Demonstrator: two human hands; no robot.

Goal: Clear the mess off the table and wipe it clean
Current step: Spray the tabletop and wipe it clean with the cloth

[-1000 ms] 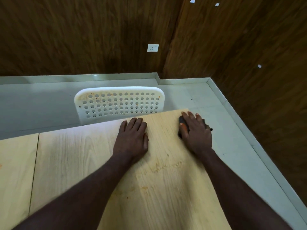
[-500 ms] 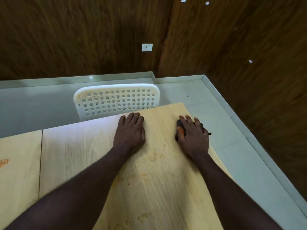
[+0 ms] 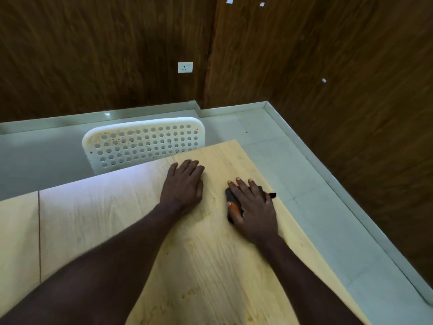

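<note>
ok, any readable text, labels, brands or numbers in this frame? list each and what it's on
None: nothing in the head view reads as text.
Wall socket: only dark marks on the plate, no legible lettering.
Small white tags on the wall panels: too small to read.
Dark cloth under the right hand: no label shows.
White chair and table: orange stains only, no print.

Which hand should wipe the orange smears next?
Right, probably: the right hand presses the dark cloth on the table, with smears near it; the left hand lies flat, holding nothing.
</note>
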